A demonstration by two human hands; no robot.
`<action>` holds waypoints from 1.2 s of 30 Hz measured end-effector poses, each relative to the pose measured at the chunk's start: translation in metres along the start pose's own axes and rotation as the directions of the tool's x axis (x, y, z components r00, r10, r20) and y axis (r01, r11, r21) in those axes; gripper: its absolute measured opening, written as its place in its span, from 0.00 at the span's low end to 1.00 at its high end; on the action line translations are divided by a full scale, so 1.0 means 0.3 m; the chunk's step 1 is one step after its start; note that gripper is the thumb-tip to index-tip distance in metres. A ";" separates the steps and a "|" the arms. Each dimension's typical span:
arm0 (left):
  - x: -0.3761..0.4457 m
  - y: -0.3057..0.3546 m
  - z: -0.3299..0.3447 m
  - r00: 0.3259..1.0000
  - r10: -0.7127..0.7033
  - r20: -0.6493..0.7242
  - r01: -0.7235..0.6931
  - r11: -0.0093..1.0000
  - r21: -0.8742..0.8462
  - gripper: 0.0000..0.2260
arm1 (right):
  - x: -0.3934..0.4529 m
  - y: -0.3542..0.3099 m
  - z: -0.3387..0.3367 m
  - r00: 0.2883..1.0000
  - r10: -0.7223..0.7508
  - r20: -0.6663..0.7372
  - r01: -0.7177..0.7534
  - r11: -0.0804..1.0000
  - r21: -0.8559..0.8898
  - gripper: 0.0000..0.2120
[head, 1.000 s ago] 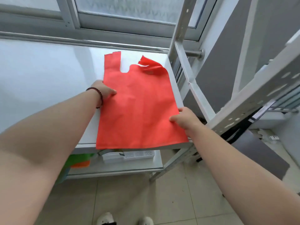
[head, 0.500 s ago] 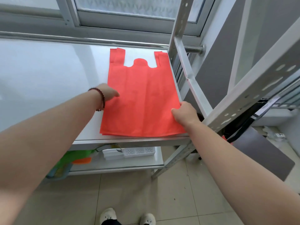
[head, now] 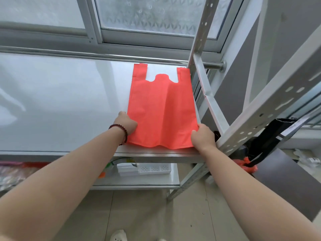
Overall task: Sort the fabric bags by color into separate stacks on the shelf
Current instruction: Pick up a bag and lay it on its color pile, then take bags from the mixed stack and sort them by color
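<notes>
— Both hands had slid down to the near corners of the red bag (head: 161,108); before, they were higher on its sides.

— Where did the bag lie?

— Flat on the white shelf (head: 69,101), at its right end beside the metal post (head: 199,40), handles toward the window.

— And the fingers?

— The left hand (head: 126,123), with a bead bracelet (head: 119,133), had its fingers curled at the left edge. The right hand (head: 202,136) pinched the right corner, where the cloth was wavy.
</notes>
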State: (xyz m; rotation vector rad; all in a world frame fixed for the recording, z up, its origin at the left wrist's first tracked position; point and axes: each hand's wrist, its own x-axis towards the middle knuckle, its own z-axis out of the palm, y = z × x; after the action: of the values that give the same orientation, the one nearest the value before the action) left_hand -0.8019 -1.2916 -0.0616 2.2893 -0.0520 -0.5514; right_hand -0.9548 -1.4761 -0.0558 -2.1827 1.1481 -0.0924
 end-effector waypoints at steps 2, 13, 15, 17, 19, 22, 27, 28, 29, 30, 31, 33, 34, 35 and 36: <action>-0.020 -0.008 0.005 0.998 0.007 -0.056 -0.006 1.000 0.014 0.24 | -0.006 -0.006 -0.004 1.000 -0.005 -0.017 0.005 1.000 -0.007 0.15; -0.106 0.020 -0.150 0.988 0.119 -0.103 -0.072 0.924 0.377 0.19 | -0.038 -0.134 -0.095 0.986 -0.153 0.064 0.165 0.888 -0.430 0.20; -0.121 0.014 -0.231 0.975 0.196 -0.102 -0.128 0.876 0.464 0.22 | -0.046 -0.205 -0.130 0.933 -0.338 0.123 0.357 0.833 -0.423 0.21; -0.147 0.004 -0.314 0.958 0.265 -0.107 -0.168 0.823 0.542 0.24 | -0.055 -0.290 -0.156 0.846 -0.488 0.215 0.531 0.731 -0.428 0.23; -0.181 -0.006 -0.397 0.936 0.333 -0.112 -0.203 0.774 0.600 0.24 | -0.072 -0.388 -0.163 0.747 -0.605 0.277 0.659 0.616 -0.432 0.24; -0.223 -0.027 -0.523 0.906 0.402 -0.132 -0.228 0.728 0.646 0.24 | -0.111 -0.543 -0.134 0.634 -0.697 0.336 0.763 0.492 -0.420 0.27; -0.288 -0.121 -0.756 0.900 0.393 -0.191 -0.179 0.732 0.658 0.24 | -0.236 -0.799 -0.012 0.516 -0.765 0.386 0.843 0.373 -0.387 0.28; -0.303 -0.151 -0.804 0.903 0.376 -0.207 -0.158 0.740 0.654 0.24 | -0.272 -0.848 0.021 0.493 -0.778 0.390 0.855 0.353 -0.379 0.28; -0.317 -0.186 -0.853 0.907 0.359 -0.222 -0.136 0.746 0.652 0.24 | -0.310 -0.895 0.057 0.467 -0.793 0.392 0.869 0.330 -0.368 0.27; -0.331 -0.223 -0.904 0.909 0.343 -0.238 -0.113 0.752 0.649 0.24 | -0.351 -0.943 0.093 0.439 -0.808 0.393 0.884 0.308 -0.352 0.27; -0.348 -0.261 -0.956 0.910 0.326 -0.257 -0.089 0.758 0.646 0.24 | -0.395 -0.990 0.129 0.413 -0.821 0.395 0.897 0.289 -0.335 0.27; -0.385 -0.345 -1.067 0.910 0.294 -0.291 -0.041 0.764 0.643 0.25 | -0.491 -1.084 0.197 0.369 -0.836 0.406 0.917 0.255 -0.306 0.27; -0.406 -0.390 -1.125 0.912 0.275 -0.306 -0.016 0.767 0.641 0.25 | -0.542 -1.131 0.230 0.348 -0.843 0.411 0.926 0.240 -0.292 0.27; -0.429 -0.434 -1.184 0.911 0.258 -0.322 0.007 0.769 0.639 0.25 | -0.593 -1.178 0.264 0.328 -0.849 0.415 0.934 0.225 -0.277 0.27; -0.450 -0.480 -1.245 0.910 0.243 -0.337 0.030 0.770 0.638 0.26 | -0.645 -1.223 0.299 0.305 -0.855 0.419 0.943 0.208 -0.261 0.27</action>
State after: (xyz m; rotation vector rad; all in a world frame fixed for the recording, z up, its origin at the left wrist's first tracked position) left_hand -0.7917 -0.9090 0.1172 2.9982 -0.1948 0.0429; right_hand -0.7815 -1.1377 0.1329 -2.9444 -0.5072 -0.1160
